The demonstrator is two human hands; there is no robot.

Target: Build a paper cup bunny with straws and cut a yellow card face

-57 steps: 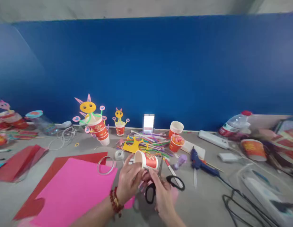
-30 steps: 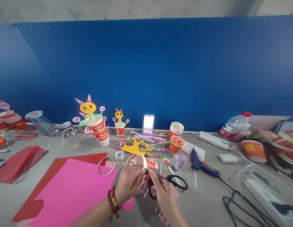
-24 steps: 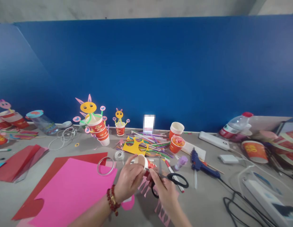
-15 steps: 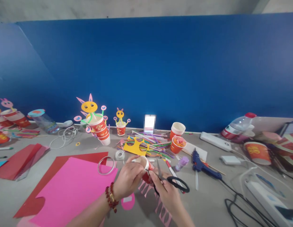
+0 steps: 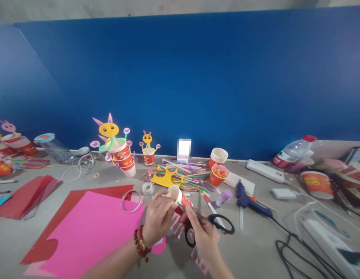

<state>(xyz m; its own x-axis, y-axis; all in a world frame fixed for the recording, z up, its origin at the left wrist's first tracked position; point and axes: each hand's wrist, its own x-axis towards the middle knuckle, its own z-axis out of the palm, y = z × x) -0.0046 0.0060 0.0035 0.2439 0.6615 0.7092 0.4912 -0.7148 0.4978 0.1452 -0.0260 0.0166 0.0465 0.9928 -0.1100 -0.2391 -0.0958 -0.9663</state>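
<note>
My left hand (image 5: 159,216), with a red bead bracelet at the wrist, is closed on the rim side of a red and white paper cup (image 5: 184,200). The cup lies tilted, its mouth towards the upper left. Black-handled scissors (image 5: 222,224) rest in my right hand (image 5: 205,229), blades pointing up and away. The thumb and fingers of that hand also pinch at the cup's lower end; whether something small is between them I cannot make out. Below my hands lie pink paper strips with cut-outs (image 5: 176,226) and a bright pink paper disc (image 5: 159,246), partly covered by my left hand.
Pink sheet paper (image 5: 95,232) lies left, with a tape ring (image 5: 130,201) on it. Ahead are yellow paper scrap (image 5: 165,177), pipe cleaners (image 5: 194,169) and cup figures (image 5: 148,151). A glue gun (image 5: 249,201) with cable, glue stick (image 5: 223,198) and marker (image 5: 211,209) lie right.
The paper cup has turned so that more of its side shows. My right hand has shifted slightly, and both scissor handle loops show more fully. The view has tilted a little.
</note>
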